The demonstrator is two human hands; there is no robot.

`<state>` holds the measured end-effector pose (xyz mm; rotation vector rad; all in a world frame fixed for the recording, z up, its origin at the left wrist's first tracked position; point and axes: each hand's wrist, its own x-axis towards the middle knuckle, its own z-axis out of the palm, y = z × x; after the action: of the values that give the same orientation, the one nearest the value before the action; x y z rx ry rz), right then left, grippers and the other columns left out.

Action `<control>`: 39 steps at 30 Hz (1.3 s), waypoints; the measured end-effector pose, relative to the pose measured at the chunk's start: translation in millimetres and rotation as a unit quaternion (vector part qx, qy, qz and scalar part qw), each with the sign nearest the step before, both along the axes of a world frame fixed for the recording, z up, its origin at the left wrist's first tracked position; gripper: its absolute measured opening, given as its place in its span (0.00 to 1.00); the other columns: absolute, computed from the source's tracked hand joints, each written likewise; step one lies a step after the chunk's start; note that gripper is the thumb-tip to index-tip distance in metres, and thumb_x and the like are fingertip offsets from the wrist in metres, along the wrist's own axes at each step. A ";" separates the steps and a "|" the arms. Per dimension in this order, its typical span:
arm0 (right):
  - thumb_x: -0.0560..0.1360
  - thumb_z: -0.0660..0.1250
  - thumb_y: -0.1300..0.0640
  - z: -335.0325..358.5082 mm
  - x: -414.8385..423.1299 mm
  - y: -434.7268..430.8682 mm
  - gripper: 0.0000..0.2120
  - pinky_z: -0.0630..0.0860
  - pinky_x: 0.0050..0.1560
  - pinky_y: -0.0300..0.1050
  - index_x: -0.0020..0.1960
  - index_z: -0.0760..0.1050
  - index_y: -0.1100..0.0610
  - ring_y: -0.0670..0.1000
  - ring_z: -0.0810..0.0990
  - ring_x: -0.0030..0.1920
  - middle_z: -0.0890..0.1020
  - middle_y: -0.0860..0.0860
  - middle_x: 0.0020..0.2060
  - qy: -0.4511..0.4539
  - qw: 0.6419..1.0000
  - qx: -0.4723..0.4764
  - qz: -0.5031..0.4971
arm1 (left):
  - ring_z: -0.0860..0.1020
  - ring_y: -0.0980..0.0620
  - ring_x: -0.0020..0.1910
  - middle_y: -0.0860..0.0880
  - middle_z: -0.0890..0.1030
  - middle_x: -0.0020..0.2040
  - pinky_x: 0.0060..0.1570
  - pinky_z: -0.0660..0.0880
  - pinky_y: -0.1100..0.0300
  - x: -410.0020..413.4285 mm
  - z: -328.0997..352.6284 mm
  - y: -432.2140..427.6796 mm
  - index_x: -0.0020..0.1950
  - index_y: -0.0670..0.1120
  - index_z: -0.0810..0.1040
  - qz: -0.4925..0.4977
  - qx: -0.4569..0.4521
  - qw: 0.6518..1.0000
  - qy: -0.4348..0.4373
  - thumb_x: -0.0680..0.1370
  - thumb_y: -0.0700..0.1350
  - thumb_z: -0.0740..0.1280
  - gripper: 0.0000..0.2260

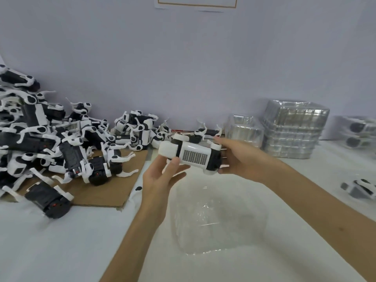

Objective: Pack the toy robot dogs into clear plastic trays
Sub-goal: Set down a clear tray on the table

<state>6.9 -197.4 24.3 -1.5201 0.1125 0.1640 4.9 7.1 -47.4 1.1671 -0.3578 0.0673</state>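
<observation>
Soft, even, cool light fills the scene, leaving only faint shadows under the heap of toy robot dogs. Small glints of glare mark the clear plastic tray and the stacked trays. Wide-angle distortion bends the edges, and everything looks slightly blurred.

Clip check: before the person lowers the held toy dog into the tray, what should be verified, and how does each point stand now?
1. Toy dog gripped at both ends by the left hand and right hand: ok.
2. Clear tray lies below the toy dog, in front of the person: ok.
3. Clear tray holds no other dog: ok.
4. Legs tucked in enough to fit: cannot tell.
5. Toy dog turned to match the tray's moulded shape: cannot tell.
6. Stack of trays waiting at the back right: ok.
</observation>
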 end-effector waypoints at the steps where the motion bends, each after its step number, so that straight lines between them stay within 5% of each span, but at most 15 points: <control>1: 0.82 0.63 0.51 -0.1 -4.9 0.6 0.09 0.77 0.34 0.44 0.50 0.78 0.55 0.52 0.79 0.34 0.81 0.55 0.40 -0.002 1.000 0.013 0.000 | 0.84 0.47 0.53 0.45 0.84 0.57 0.50 0.80 0.59 -0.3 0.5 -0.5 0.59 0.48 0.81 -0.001 -0.018 1.000 0.004 0.77 0.49 0.70 0.13; 4: 0.79 0.69 0.52 -5.3 -15.1 5.5 0.09 0.81 0.41 0.44 0.57 0.77 0.54 0.50 0.84 0.39 0.84 0.54 0.48 -0.095 0.994 0.019 -0.045 | 0.84 0.48 0.50 0.44 0.85 0.54 0.52 0.81 0.58 -1.2 0.7 -1.0 0.52 0.46 0.82 0.003 -0.074 0.997 0.028 0.74 0.49 0.73 0.10; 6: 0.71 0.76 0.51 -13.0 -22.4 10.4 0.22 0.81 0.46 0.42 0.62 0.74 0.47 0.46 0.84 0.47 0.80 0.46 0.56 -0.219 0.969 -0.093 -0.071 | 0.85 0.47 0.49 0.46 0.85 0.51 0.51 0.82 0.57 -0.7 0.9 -1.9 0.47 0.44 0.80 0.021 -0.085 0.995 0.052 0.70 0.52 0.73 0.13; 10: 0.65 0.80 0.55 -26.8 -33.6 20.4 0.36 0.79 0.55 0.40 0.69 0.70 0.44 0.44 0.75 0.61 0.67 0.41 0.68 -0.418 0.824 -0.381 -0.037 | 0.85 0.51 0.46 0.50 0.86 0.47 0.48 0.78 0.56 -1.5 0.0 -5.5 0.44 0.47 0.81 0.062 -0.012 0.996 0.062 0.65 0.61 0.74 0.19; 12: 0.68 0.79 0.57 -30.1 -33.6 20.6 0.32 0.79 0.55 0.46 0.69 0.73 0.51 0.49 0.74 0.62 0.70 0.48 0.67 -0.473 0.737 -0.477 -0.079 | 0.84 0.54 0.44 0.51 0.87 0.47 0.50 0.75 0.54 -2.4 -1.5 -7.8 0.42 0.53 0.85 0.062 0.023 0.997 0.047 0.67 0.63 0.75 0.15; 14: 0.70 0.77 0.55 -29.6 -35.0 18.4 0.27 0.80 0.51 0.48 0.67 0.75 0.53 0.50 0.76 0.59 0.74 0.49 0.61 -0.507 0.695 -0.492 -0.131 | 0.84 0.52 0.45 0.48 0.87 0.47 0.53 0.74 0.53 -2.8 -1.3 -9.7 0.42 0.56 0.86 0.048 0.038 0.998 0.034 0.72 0.66 0.72 0.14; 19: 0.69 0.73 0.39 -14.9 -35.9 -0.2 0.21 0.75 0.40 0.35 0.58 0.71 0.41 0.41 0.80 0.41 0.81 0.36 0.48 -0.380 0.811 -0.405 -0.182 | 0.83 0.50 0.49 0.47 0.87 0.48 0.53 0.72 0.54 1.4 -8.1 -6.7 0.58 0.59 0.80 0.041 0.088 0.995 -0.008 0.76 0.62 0.64 0.15; 24: 0.72 0.75 0.46 -15.8 -38.5 -29.0 0.08 0.71 0.39 0.37 0.47 0.79 0.46 0.43 0.78 0.39 0.81 0.42 0.40 -0.309 0.851 -0.392 -0.162 | 0.79 0.51 0.52 0.52 0.82 0.54 0.48 0.69 0.60 6.7 -23.8 -12.2 0.55 0.56 0.78 -0.045 0.254 0.964 0.062 0.67 0.47 0.64 0.17; 27: 0.73 0.75 0.47 -22.2 -46.2 -40.2 0.07 0.72 0.34 0.34 0.49 0.81 0.45 0.44 0.81 0.33 0.83 0.43 0.38 -0.263 0.887 -0.365 -0.104 | 0.78 0.53 0.51 0.54 0.81 0.54 0.49 0.71 0.60 9.9 -30.9 -13.9 0.54 0.55 0.77 -0.058 0.303 0.947 0.088 0.73 0.40 0.64 0.14; 34: 0.74 0.75 0.47 -43.3 -57.2 -50.7 0.13 0.69 0.50 0.26 0.57 0.82 0.36 0.31 0.77 0.53 0.81 0.28 0.54 -0.195 0.877 -0.439 0.032 | 0.78 0.54 0.48 0.50 0.82 0.47 0.51 0.70 0.56 8.3 -31.2 -13.1 0.50 0.48 0.80 -0.063 0.257 0.961 0.081 0.74 0.39 0.64 0.08; 39: 0.74 0.75 0.49 -42.6 -58.2 -51.6 0.14 0.70 0.51 0.31 0.58 0.81 0.35 0.40 0.78 0.51 0.83 0.36 0.50 -0.195 0.868 -0.449 0.085 | 0.79 0.58 0.49 0.55 0.84 0.49 0.54 0.70 0.57 3.0 -32.4 -14.7 0.49 0.46 0.80 -0.052 0.237 0.967 0.073 0.78 0.38 0.63 0.08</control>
<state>-51.3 -249.0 -18.3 -2.4678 -0.3198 -0.0821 7.9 -7.6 -79.7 1.6146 -0.3117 -0.2061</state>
